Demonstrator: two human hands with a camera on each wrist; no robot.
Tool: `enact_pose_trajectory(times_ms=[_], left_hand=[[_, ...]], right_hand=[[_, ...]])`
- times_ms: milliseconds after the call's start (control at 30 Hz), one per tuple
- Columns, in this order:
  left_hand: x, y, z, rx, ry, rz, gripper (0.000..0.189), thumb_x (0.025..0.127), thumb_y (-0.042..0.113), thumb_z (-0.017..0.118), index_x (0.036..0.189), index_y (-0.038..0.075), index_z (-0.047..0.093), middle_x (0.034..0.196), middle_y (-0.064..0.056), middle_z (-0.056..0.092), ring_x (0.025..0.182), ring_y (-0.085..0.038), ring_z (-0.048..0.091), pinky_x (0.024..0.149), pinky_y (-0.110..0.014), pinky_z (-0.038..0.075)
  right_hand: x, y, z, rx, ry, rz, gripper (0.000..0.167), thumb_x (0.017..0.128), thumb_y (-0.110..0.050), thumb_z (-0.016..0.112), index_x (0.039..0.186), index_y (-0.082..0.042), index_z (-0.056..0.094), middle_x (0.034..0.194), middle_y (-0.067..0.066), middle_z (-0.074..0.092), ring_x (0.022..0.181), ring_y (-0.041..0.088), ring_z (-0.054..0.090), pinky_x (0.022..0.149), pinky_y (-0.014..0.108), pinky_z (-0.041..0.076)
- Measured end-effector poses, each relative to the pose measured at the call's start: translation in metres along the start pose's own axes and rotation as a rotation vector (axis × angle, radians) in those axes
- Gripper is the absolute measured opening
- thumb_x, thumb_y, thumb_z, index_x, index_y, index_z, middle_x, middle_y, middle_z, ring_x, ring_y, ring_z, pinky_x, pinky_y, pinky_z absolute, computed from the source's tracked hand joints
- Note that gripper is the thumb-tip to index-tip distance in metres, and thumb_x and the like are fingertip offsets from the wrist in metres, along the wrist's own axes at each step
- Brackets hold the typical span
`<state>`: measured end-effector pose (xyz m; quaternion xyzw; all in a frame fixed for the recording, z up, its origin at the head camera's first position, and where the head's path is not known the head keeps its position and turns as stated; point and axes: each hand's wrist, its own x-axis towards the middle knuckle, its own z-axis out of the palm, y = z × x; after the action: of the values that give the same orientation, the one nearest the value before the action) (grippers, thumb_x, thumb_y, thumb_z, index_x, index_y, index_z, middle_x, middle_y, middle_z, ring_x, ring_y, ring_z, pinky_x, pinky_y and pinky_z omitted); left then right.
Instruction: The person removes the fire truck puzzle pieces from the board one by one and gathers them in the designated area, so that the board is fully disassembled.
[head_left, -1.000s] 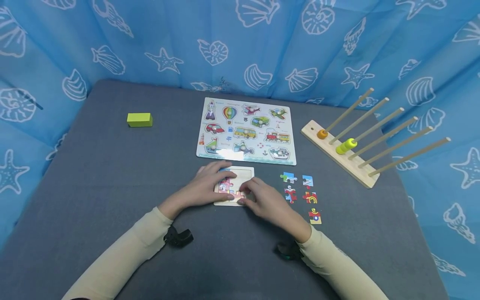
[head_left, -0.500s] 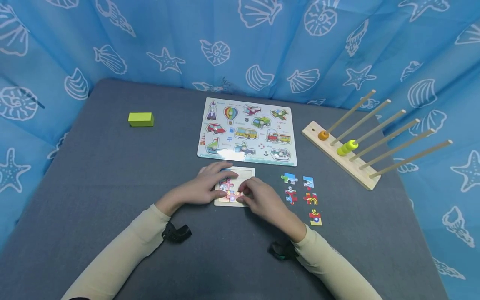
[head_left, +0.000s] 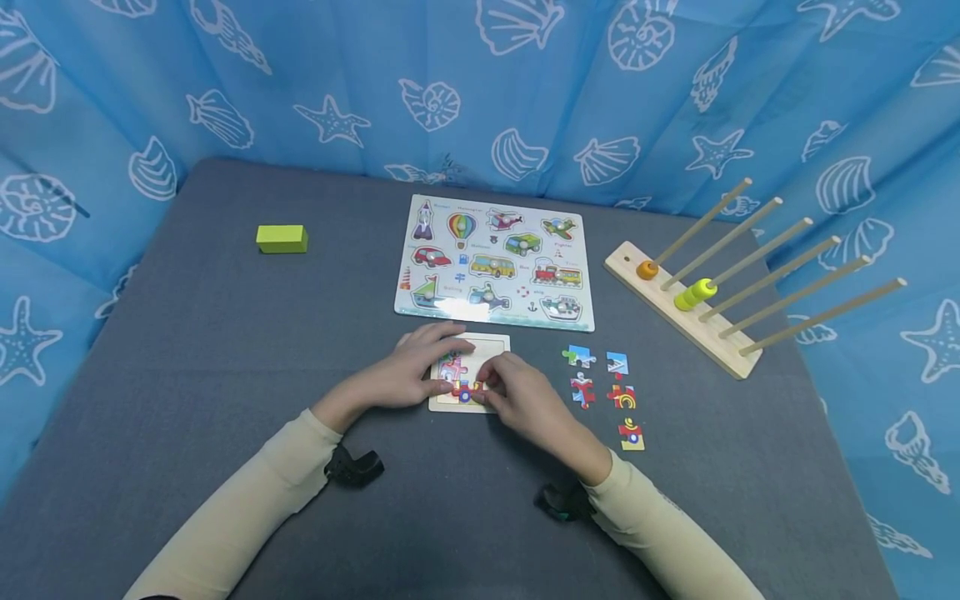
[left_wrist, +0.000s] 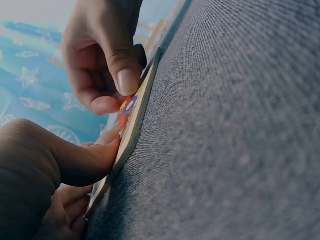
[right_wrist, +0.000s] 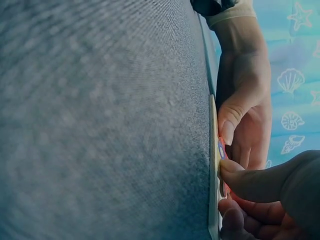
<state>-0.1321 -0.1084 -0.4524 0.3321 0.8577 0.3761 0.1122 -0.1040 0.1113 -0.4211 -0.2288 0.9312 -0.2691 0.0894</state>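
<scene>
Fingers and thumb of the right hand [head_left: 517, 392] are drawn together, pinching a red-and-blue wheel piece [head_left: 467, 392] over the near row of a small wooden puzzle tray [head_left: 491, 344]. Whether that piece is fully seated in the tray cannot be told. The left hand [head_left: 408, 371] lies over the tray's left side, fingers spread and nearly straight, reaching towards its far edge, while the thumb presses by the near row just beside the wheel piece; it steadies the tray without closing round anything. A pinkish patch of picture shows on the tray between the left fingers and thumb (laid piece or printed base, I cannot tell which).

Right of the tray, apart from it, five loose pieces [head_left: 622, 397] lie on the grey counter [head_left: 225, 375], in blue, red and yellow. Just beyond the tray is a white vehicle board [head_left: 493, 265], with pictures of a rocket, balloon, bus, train and others. Farther to the tray's right and beyond it stands a wooden peg stand [head_left: 705, 336], an orange bead [head_left: 647, 269] and yellow-green beads [head_left: 695, 294] at its pegs. A green block [head_left: 282, 239] sits well to the tray's left, farther back. Behind everything, beyond the tray, hangs a blue curtain [head_left: 450, 50] patterned with white shells and starfish.
</scene>
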Motion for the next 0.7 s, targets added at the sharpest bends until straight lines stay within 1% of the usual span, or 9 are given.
enact_pose_trajectory(times_ms=[200, 367, 467, 567, 700], left_hand=[[0.0, -0.004, 0.002, 0.023, 0.004, 0.04, 0.051, 0.09, 0.026, 0.064, 0.138, 0.014, 0.05, 0.152, -0.014, 0.031, 0.143, -0.031, 0.021, 0.108, -0.061, 0.019], [0.0, -0.004, 0.002, 0.023, -0.002, 0.041, 0.051, 0.091, 0.027, 0.064, 0.138, 0.014, 0.049, 0.153, -0.014, 0.03, 0.143, -0.032, 0.021, 0.108, -0.061, 0.019], [0.0, -0.004, 0.002, 0.016, -0.002, 0.043, 0.052, 0.091, 0.026, 0.064, 0.138, 0.014, 0.049, 0.152, -0.014, 0.03, 0.142, -0.033, 0.022, 0.107, -0.061, 0.019], [0.0, -0.003, 0.001, -0.001, -0.004, 0.039, 0.052, 0.09, 0.023, 0.065, 0.138, 0.013, 0.048, 0.152, -0.015, 0.031, 0.142, -0.033, 0.023, 0.107, -0.061, 0.019], [0.0, -0.003, 0.0, -0.021, -0.026, 0.01, 0.054, 0.089, 0.019, 0.066, 0.139, 0.015, 0.047, 0.152, -0.012, 0.03, 0.142, -0.03, 0.022, 0.107, -0.06, 0.019]], right_hand=[[0.001, 0.001, -0.001, 0.046, -0.022, 0.003, 0.014, 0.085, -0.013, 0.073, 0.095, -0.01, 0.062, 0.084, -0.003, 0.058, 0.07, 0.006, 0.053, 0.063, 0.023, 0.047], [0.001, 0.001, -0.001, 0.103, -0.032, -0.011, 0.017, 0.086, -0.012, 0.072, 0.098, -0.007, 0.061, 0.081, -0.003, 0.059, 0.067, 0.007, 0.052, 0.06, 0.023, 0.045], [-0.001, 0.003, -0.003, 0.126, -0.03, -0.031, 0.014, 0.087, -0.01, 0.07, 0.099, -0.009, 0.063, 0.082, -0.004, 0.059, 0.066, 0.007, 0.051, 0.06, 0.023, 0.044], [-0.004, 0.008, -0.011, 0.156, -0.013, -0.049, 0.009, 0.089, -0.009, 0.068, 0.098, -0.01, 0.064, 0.082, -0.004, 0.061, 0.065, 0.007, 0.05, 0.059, 0.023, 0.043], [-0.012, 0.016, -0.032, 0.173, 0.021, -0.014, 0.008, 0.089, -0.01, 0.067, 0.097, -0.012, 0.066, 0.082, -0.004, 0.063, 0.066, 0.01, 0.051, 0.058, 0.025, 0.043]])
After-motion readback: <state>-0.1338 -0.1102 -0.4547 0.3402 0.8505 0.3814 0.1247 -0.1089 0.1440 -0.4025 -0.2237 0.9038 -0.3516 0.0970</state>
